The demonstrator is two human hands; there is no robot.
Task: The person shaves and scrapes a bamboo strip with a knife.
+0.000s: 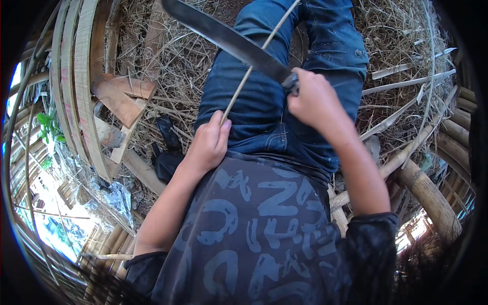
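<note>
Your right hand (312,96) is closed tight round the handle of a long dark blade (223,38), which runs up and to your left from that fist, across your blue-trousered lap (264,107). Your left hand (208,142) is pinched shut on the near end of a thin pale bamboo strip (254,63); the strip rises from those fingers, crosses the blade just beside its handle, and runs on past the top of the view. Both hands sit over the lap, left hand nearer your body, right hand just beyond.

Judgement: you are shaving or splitting the strip, with the edge set against it at the crossing point. The next move calls for a steady draw of the strip along the edge, the blade angle held shallow, and the left thumb kept below the edge.

Around the lap: dry straw litter (168,56), curved wooden slats (81,86) to your left, cut bamboo poles (422,188) to your right.
</note>
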